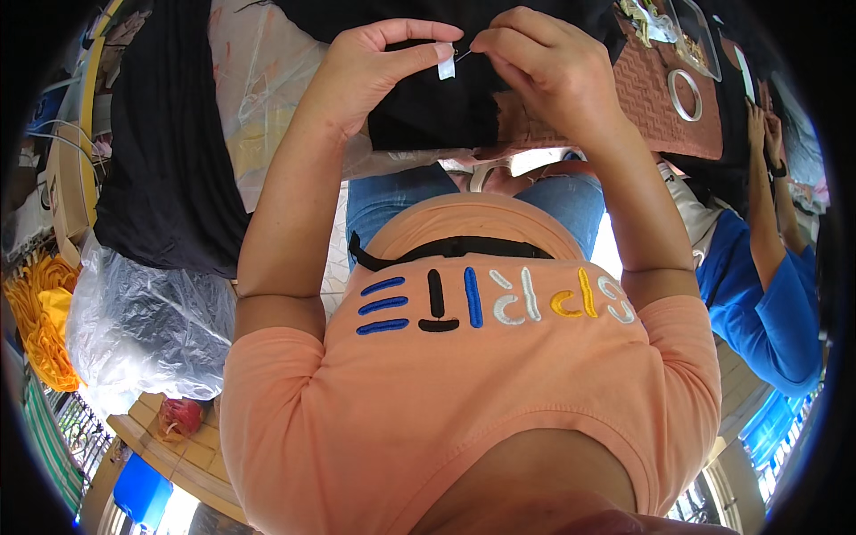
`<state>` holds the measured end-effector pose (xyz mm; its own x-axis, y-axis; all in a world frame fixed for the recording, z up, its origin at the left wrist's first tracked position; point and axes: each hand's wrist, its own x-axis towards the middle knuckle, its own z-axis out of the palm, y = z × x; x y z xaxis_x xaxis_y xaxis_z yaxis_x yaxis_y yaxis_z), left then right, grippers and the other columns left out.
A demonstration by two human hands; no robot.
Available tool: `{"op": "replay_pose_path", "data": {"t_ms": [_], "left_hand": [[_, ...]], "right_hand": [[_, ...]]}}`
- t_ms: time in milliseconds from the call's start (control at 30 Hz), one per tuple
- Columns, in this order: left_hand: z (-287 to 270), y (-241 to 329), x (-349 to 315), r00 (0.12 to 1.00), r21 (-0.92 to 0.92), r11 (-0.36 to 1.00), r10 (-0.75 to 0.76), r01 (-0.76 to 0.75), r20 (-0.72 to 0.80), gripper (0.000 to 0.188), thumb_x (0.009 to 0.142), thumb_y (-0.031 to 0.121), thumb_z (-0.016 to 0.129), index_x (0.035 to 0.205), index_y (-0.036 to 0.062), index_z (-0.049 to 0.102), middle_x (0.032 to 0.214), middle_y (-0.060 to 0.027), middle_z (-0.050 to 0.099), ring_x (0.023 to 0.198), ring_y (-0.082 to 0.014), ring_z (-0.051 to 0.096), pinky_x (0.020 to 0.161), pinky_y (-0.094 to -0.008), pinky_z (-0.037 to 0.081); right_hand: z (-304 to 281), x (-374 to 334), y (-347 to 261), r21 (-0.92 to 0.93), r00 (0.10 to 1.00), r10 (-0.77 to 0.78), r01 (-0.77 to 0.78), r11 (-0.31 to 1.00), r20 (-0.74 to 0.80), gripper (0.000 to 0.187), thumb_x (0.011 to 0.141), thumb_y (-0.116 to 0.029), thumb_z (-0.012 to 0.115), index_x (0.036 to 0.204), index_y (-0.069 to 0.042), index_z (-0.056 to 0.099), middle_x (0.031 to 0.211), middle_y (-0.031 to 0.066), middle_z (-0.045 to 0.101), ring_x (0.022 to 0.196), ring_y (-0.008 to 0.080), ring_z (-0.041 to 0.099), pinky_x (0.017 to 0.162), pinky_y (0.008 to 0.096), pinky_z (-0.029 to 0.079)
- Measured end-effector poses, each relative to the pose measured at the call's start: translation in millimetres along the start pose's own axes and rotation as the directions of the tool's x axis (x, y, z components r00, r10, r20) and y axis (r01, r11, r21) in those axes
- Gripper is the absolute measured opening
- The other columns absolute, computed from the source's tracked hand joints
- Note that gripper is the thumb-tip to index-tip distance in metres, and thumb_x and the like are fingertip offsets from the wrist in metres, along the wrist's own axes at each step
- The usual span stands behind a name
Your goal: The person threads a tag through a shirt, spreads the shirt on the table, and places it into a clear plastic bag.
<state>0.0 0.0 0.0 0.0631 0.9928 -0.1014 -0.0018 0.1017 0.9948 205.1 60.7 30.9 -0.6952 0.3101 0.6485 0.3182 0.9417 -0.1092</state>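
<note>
Between thumb and forefinger, my left hand (388, 62) pinches a small white tag (447, 68), whose lower end hangs free. My right hand (555, 71) is closed in a pinch just to its right, on a thin metal pin (464, 55) that points at the tag. Whether the pin goes through the tag is too small to tell. Both hands are held over black fabric (428, 120) spread on the work surface.
A brown textured mat (664, 111) carries a white ring (685, 95) and a clear plastic container (697, 40) at right. Clear plastic sheeting (259, 80) and dark cloth (160, 160) lie at left. A co-worker in a blue sleeve (767, 303) works at right.
</note>
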Motion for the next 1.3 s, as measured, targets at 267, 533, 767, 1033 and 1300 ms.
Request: {"op": "replay_pose_path", "data": {"t_ms": [267,533,767,1033,1300], "left_hand": [[1.3,-1.1,-0.3,1.000,0.034,0.999,0.020,-0.020,-0.015,0.023,0.082,0.021,0.074,0.102,0.0104,0.074,0.093,-0.0007,0.071,0.087,-0.0064,0.063,0.086,-0.0211,0.044],[0.7,-1.8,0.3,1.000,0.018,1.000,0.021,-0.021,-0.006,0.023,0.082,0.021,0.074,0.102,0.0105,0.074,0.093,-0.0009,0.071,0.087,-0.0069,0.063,0.086,-0.0211,0.044],[0.0,-0.4,-0.4,1.000,0.027,1.000,0.015,-0.015,0.003,0.024,0.082,0.021,0.074,0.103,0.0101,0.074,0.092,-0.0011,0.071,0.087,-0.0070,0.063,0.086,-0.0207,0.044],[0.8,0.4,-0.9,1.000,0.018,1.000,0.003,-0.003,0.003,0.024,0.082,0.021,0.074,0.104,0.0094,0.073,0.092,-0.0013,0.071,0.087,-0.0070,0.063,0.086,-0.0205,0.044],[0.8,-1.8,-0.4,1.000,0.012,1.000,0.008,-0.009,0.007,0.023,0.082,0.021,0.073,0.103,0.0101,0.074,0.093,-0.0014,0.071,0.088,-0.0073,0.063,0.087,-0.0214,0.043]], "right_hand": [[-0.7,-1.7,-1.2,0.044,0.999,0.027,-0.028,0.999,0.023,0.007,0.073,-0.006,0.066,0.079,-0.007,0.064,0.077,0.0048,0.060,0.066,0.0221,0.064,0.057,0.0319,0.052],[-2.9,-1.1,0.5,0.080,0.999,0.048,-0.049,0.996,0.010,0.007,0.072,-0.003,0.068,0.079,-0.006,0.065,0.077,0.0063,0.061,0.066,0.0246,0.064,0.056,0.0329,0.051],[0.1,-0.3,-2.4,0.096,0.997,0.071,-0.072,0.993,0.011,0.008,0.072,-0.003,0.068,0.079,-0.006,0.065,0.077,0.0062,0.061,0.066,0.0242,0.064,0.056,0.0329,0.051],[0.0,-2.1,-1.5,0.092,0.996,0.087,-0.088,0.992,0.006,0.008,0.072,-0.003,0.068,0.078,-0.006,0.065,0.078,0.0064,0.061,0.066,0.0247,0.064,0.057,0.0328,0.052],[-0.4,-1.5,-4.3,0.109,0.994,0.104,-0.106,0.988,0.022,0.008,0.072,-0.002,0.068,0.078,-0.006,0.064,0.079,0.0067,0.062,0.067,0.0250,0.064,0.058,0.0329,0.052]]}}
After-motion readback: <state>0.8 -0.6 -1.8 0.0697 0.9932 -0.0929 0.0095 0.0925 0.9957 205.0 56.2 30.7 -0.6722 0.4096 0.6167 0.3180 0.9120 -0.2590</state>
